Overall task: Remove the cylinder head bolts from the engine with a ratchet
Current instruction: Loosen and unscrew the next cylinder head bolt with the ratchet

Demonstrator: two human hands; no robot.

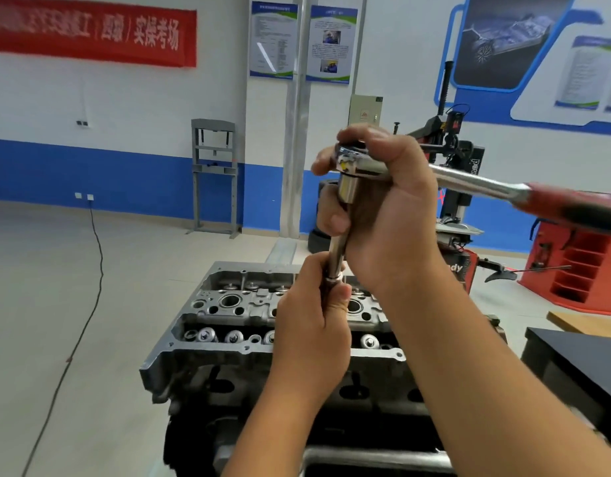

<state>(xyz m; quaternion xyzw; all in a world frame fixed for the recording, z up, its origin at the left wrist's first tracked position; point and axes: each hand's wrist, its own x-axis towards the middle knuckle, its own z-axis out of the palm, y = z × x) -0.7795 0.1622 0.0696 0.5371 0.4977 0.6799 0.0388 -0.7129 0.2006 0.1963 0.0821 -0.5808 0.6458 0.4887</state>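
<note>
right hand (383, 208) raised, fingers (326, 163) curled, left hand (311, 325) gripping below

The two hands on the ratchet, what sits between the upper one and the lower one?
In the head view, a bare stretch of the chrome extension bar runs between the right hand at the ratchet head and the left hand.

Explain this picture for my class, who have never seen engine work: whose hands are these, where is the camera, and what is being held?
The one picture comes from a camera worn on a person's head, looking down at their own two bare hands. Below them sits a car engine with its cylinder head uncovered, so metal parts and round holes show. The right hand grips the head of a ratchet, a long turning tool with a red handle stretching right. The left hand holds the thin extension bar running down from it toward the engine. Its lower tip is hidden. Behind are a workshop floor, wall posters and red machines.
</note>
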